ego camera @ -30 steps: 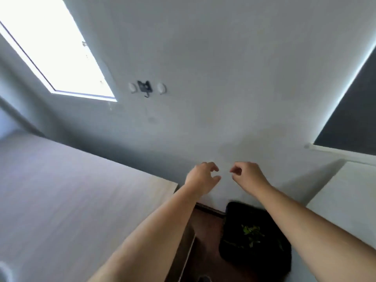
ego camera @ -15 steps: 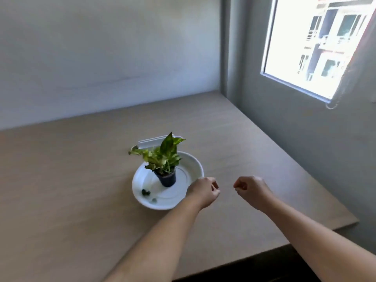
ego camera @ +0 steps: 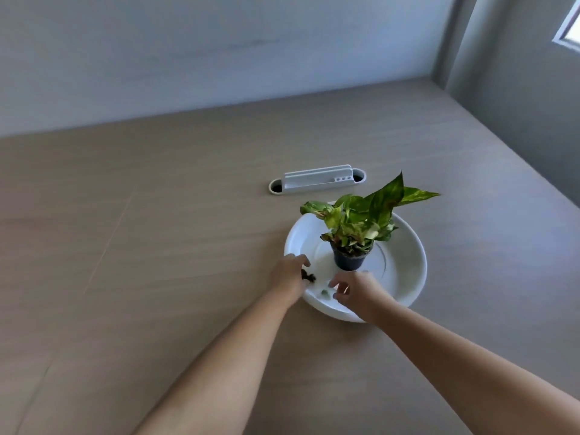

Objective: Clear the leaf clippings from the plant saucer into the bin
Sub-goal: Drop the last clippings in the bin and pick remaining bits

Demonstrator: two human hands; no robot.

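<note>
Over the near rim of the saucer (ego camera: 411,255), both hands are down in the dish. It's a white saucer on the counter (ego camera: 157,246), with the black pot (ego camera: 349,262) upright in its middle. The plant (ego camera: 370,215) fans out above it, longest leaf pointing to 2 o'clock.

Left hand (ego camera: 287,273) is at the saucer's 9 o'clock, fingers curled over the rim, knuckles up. A dark clump (ego camera: 309,276) of clippings lies right against its fingertips, at 8 o'clock of the dish. It's touching, yes, but whether the fingers have closed on it I cannot tell.

Right hand (ego camera: 357,288) hovers at 7 o'clock, just in front of the pot. Thumb and forefinger are bent but apart, with white showing through the gap, and it holds nothing. A few pale green bits (ego camera: 324,292) lie on the saucer floor just left of those fingertips, between the two hands. The hands are close together, not touching. Both forearms are bare and reach in from 6 o'clock.

Beyond the saucer, at 11 o'clock, a white slotted tray (ego camera: 317,183) lies on the counter, apart from the dish. A grey wall (ego camera: 219,58) runs behind. A corner of a window frame (ego camera: 568,39) shows at 2 o'clock.
</note>
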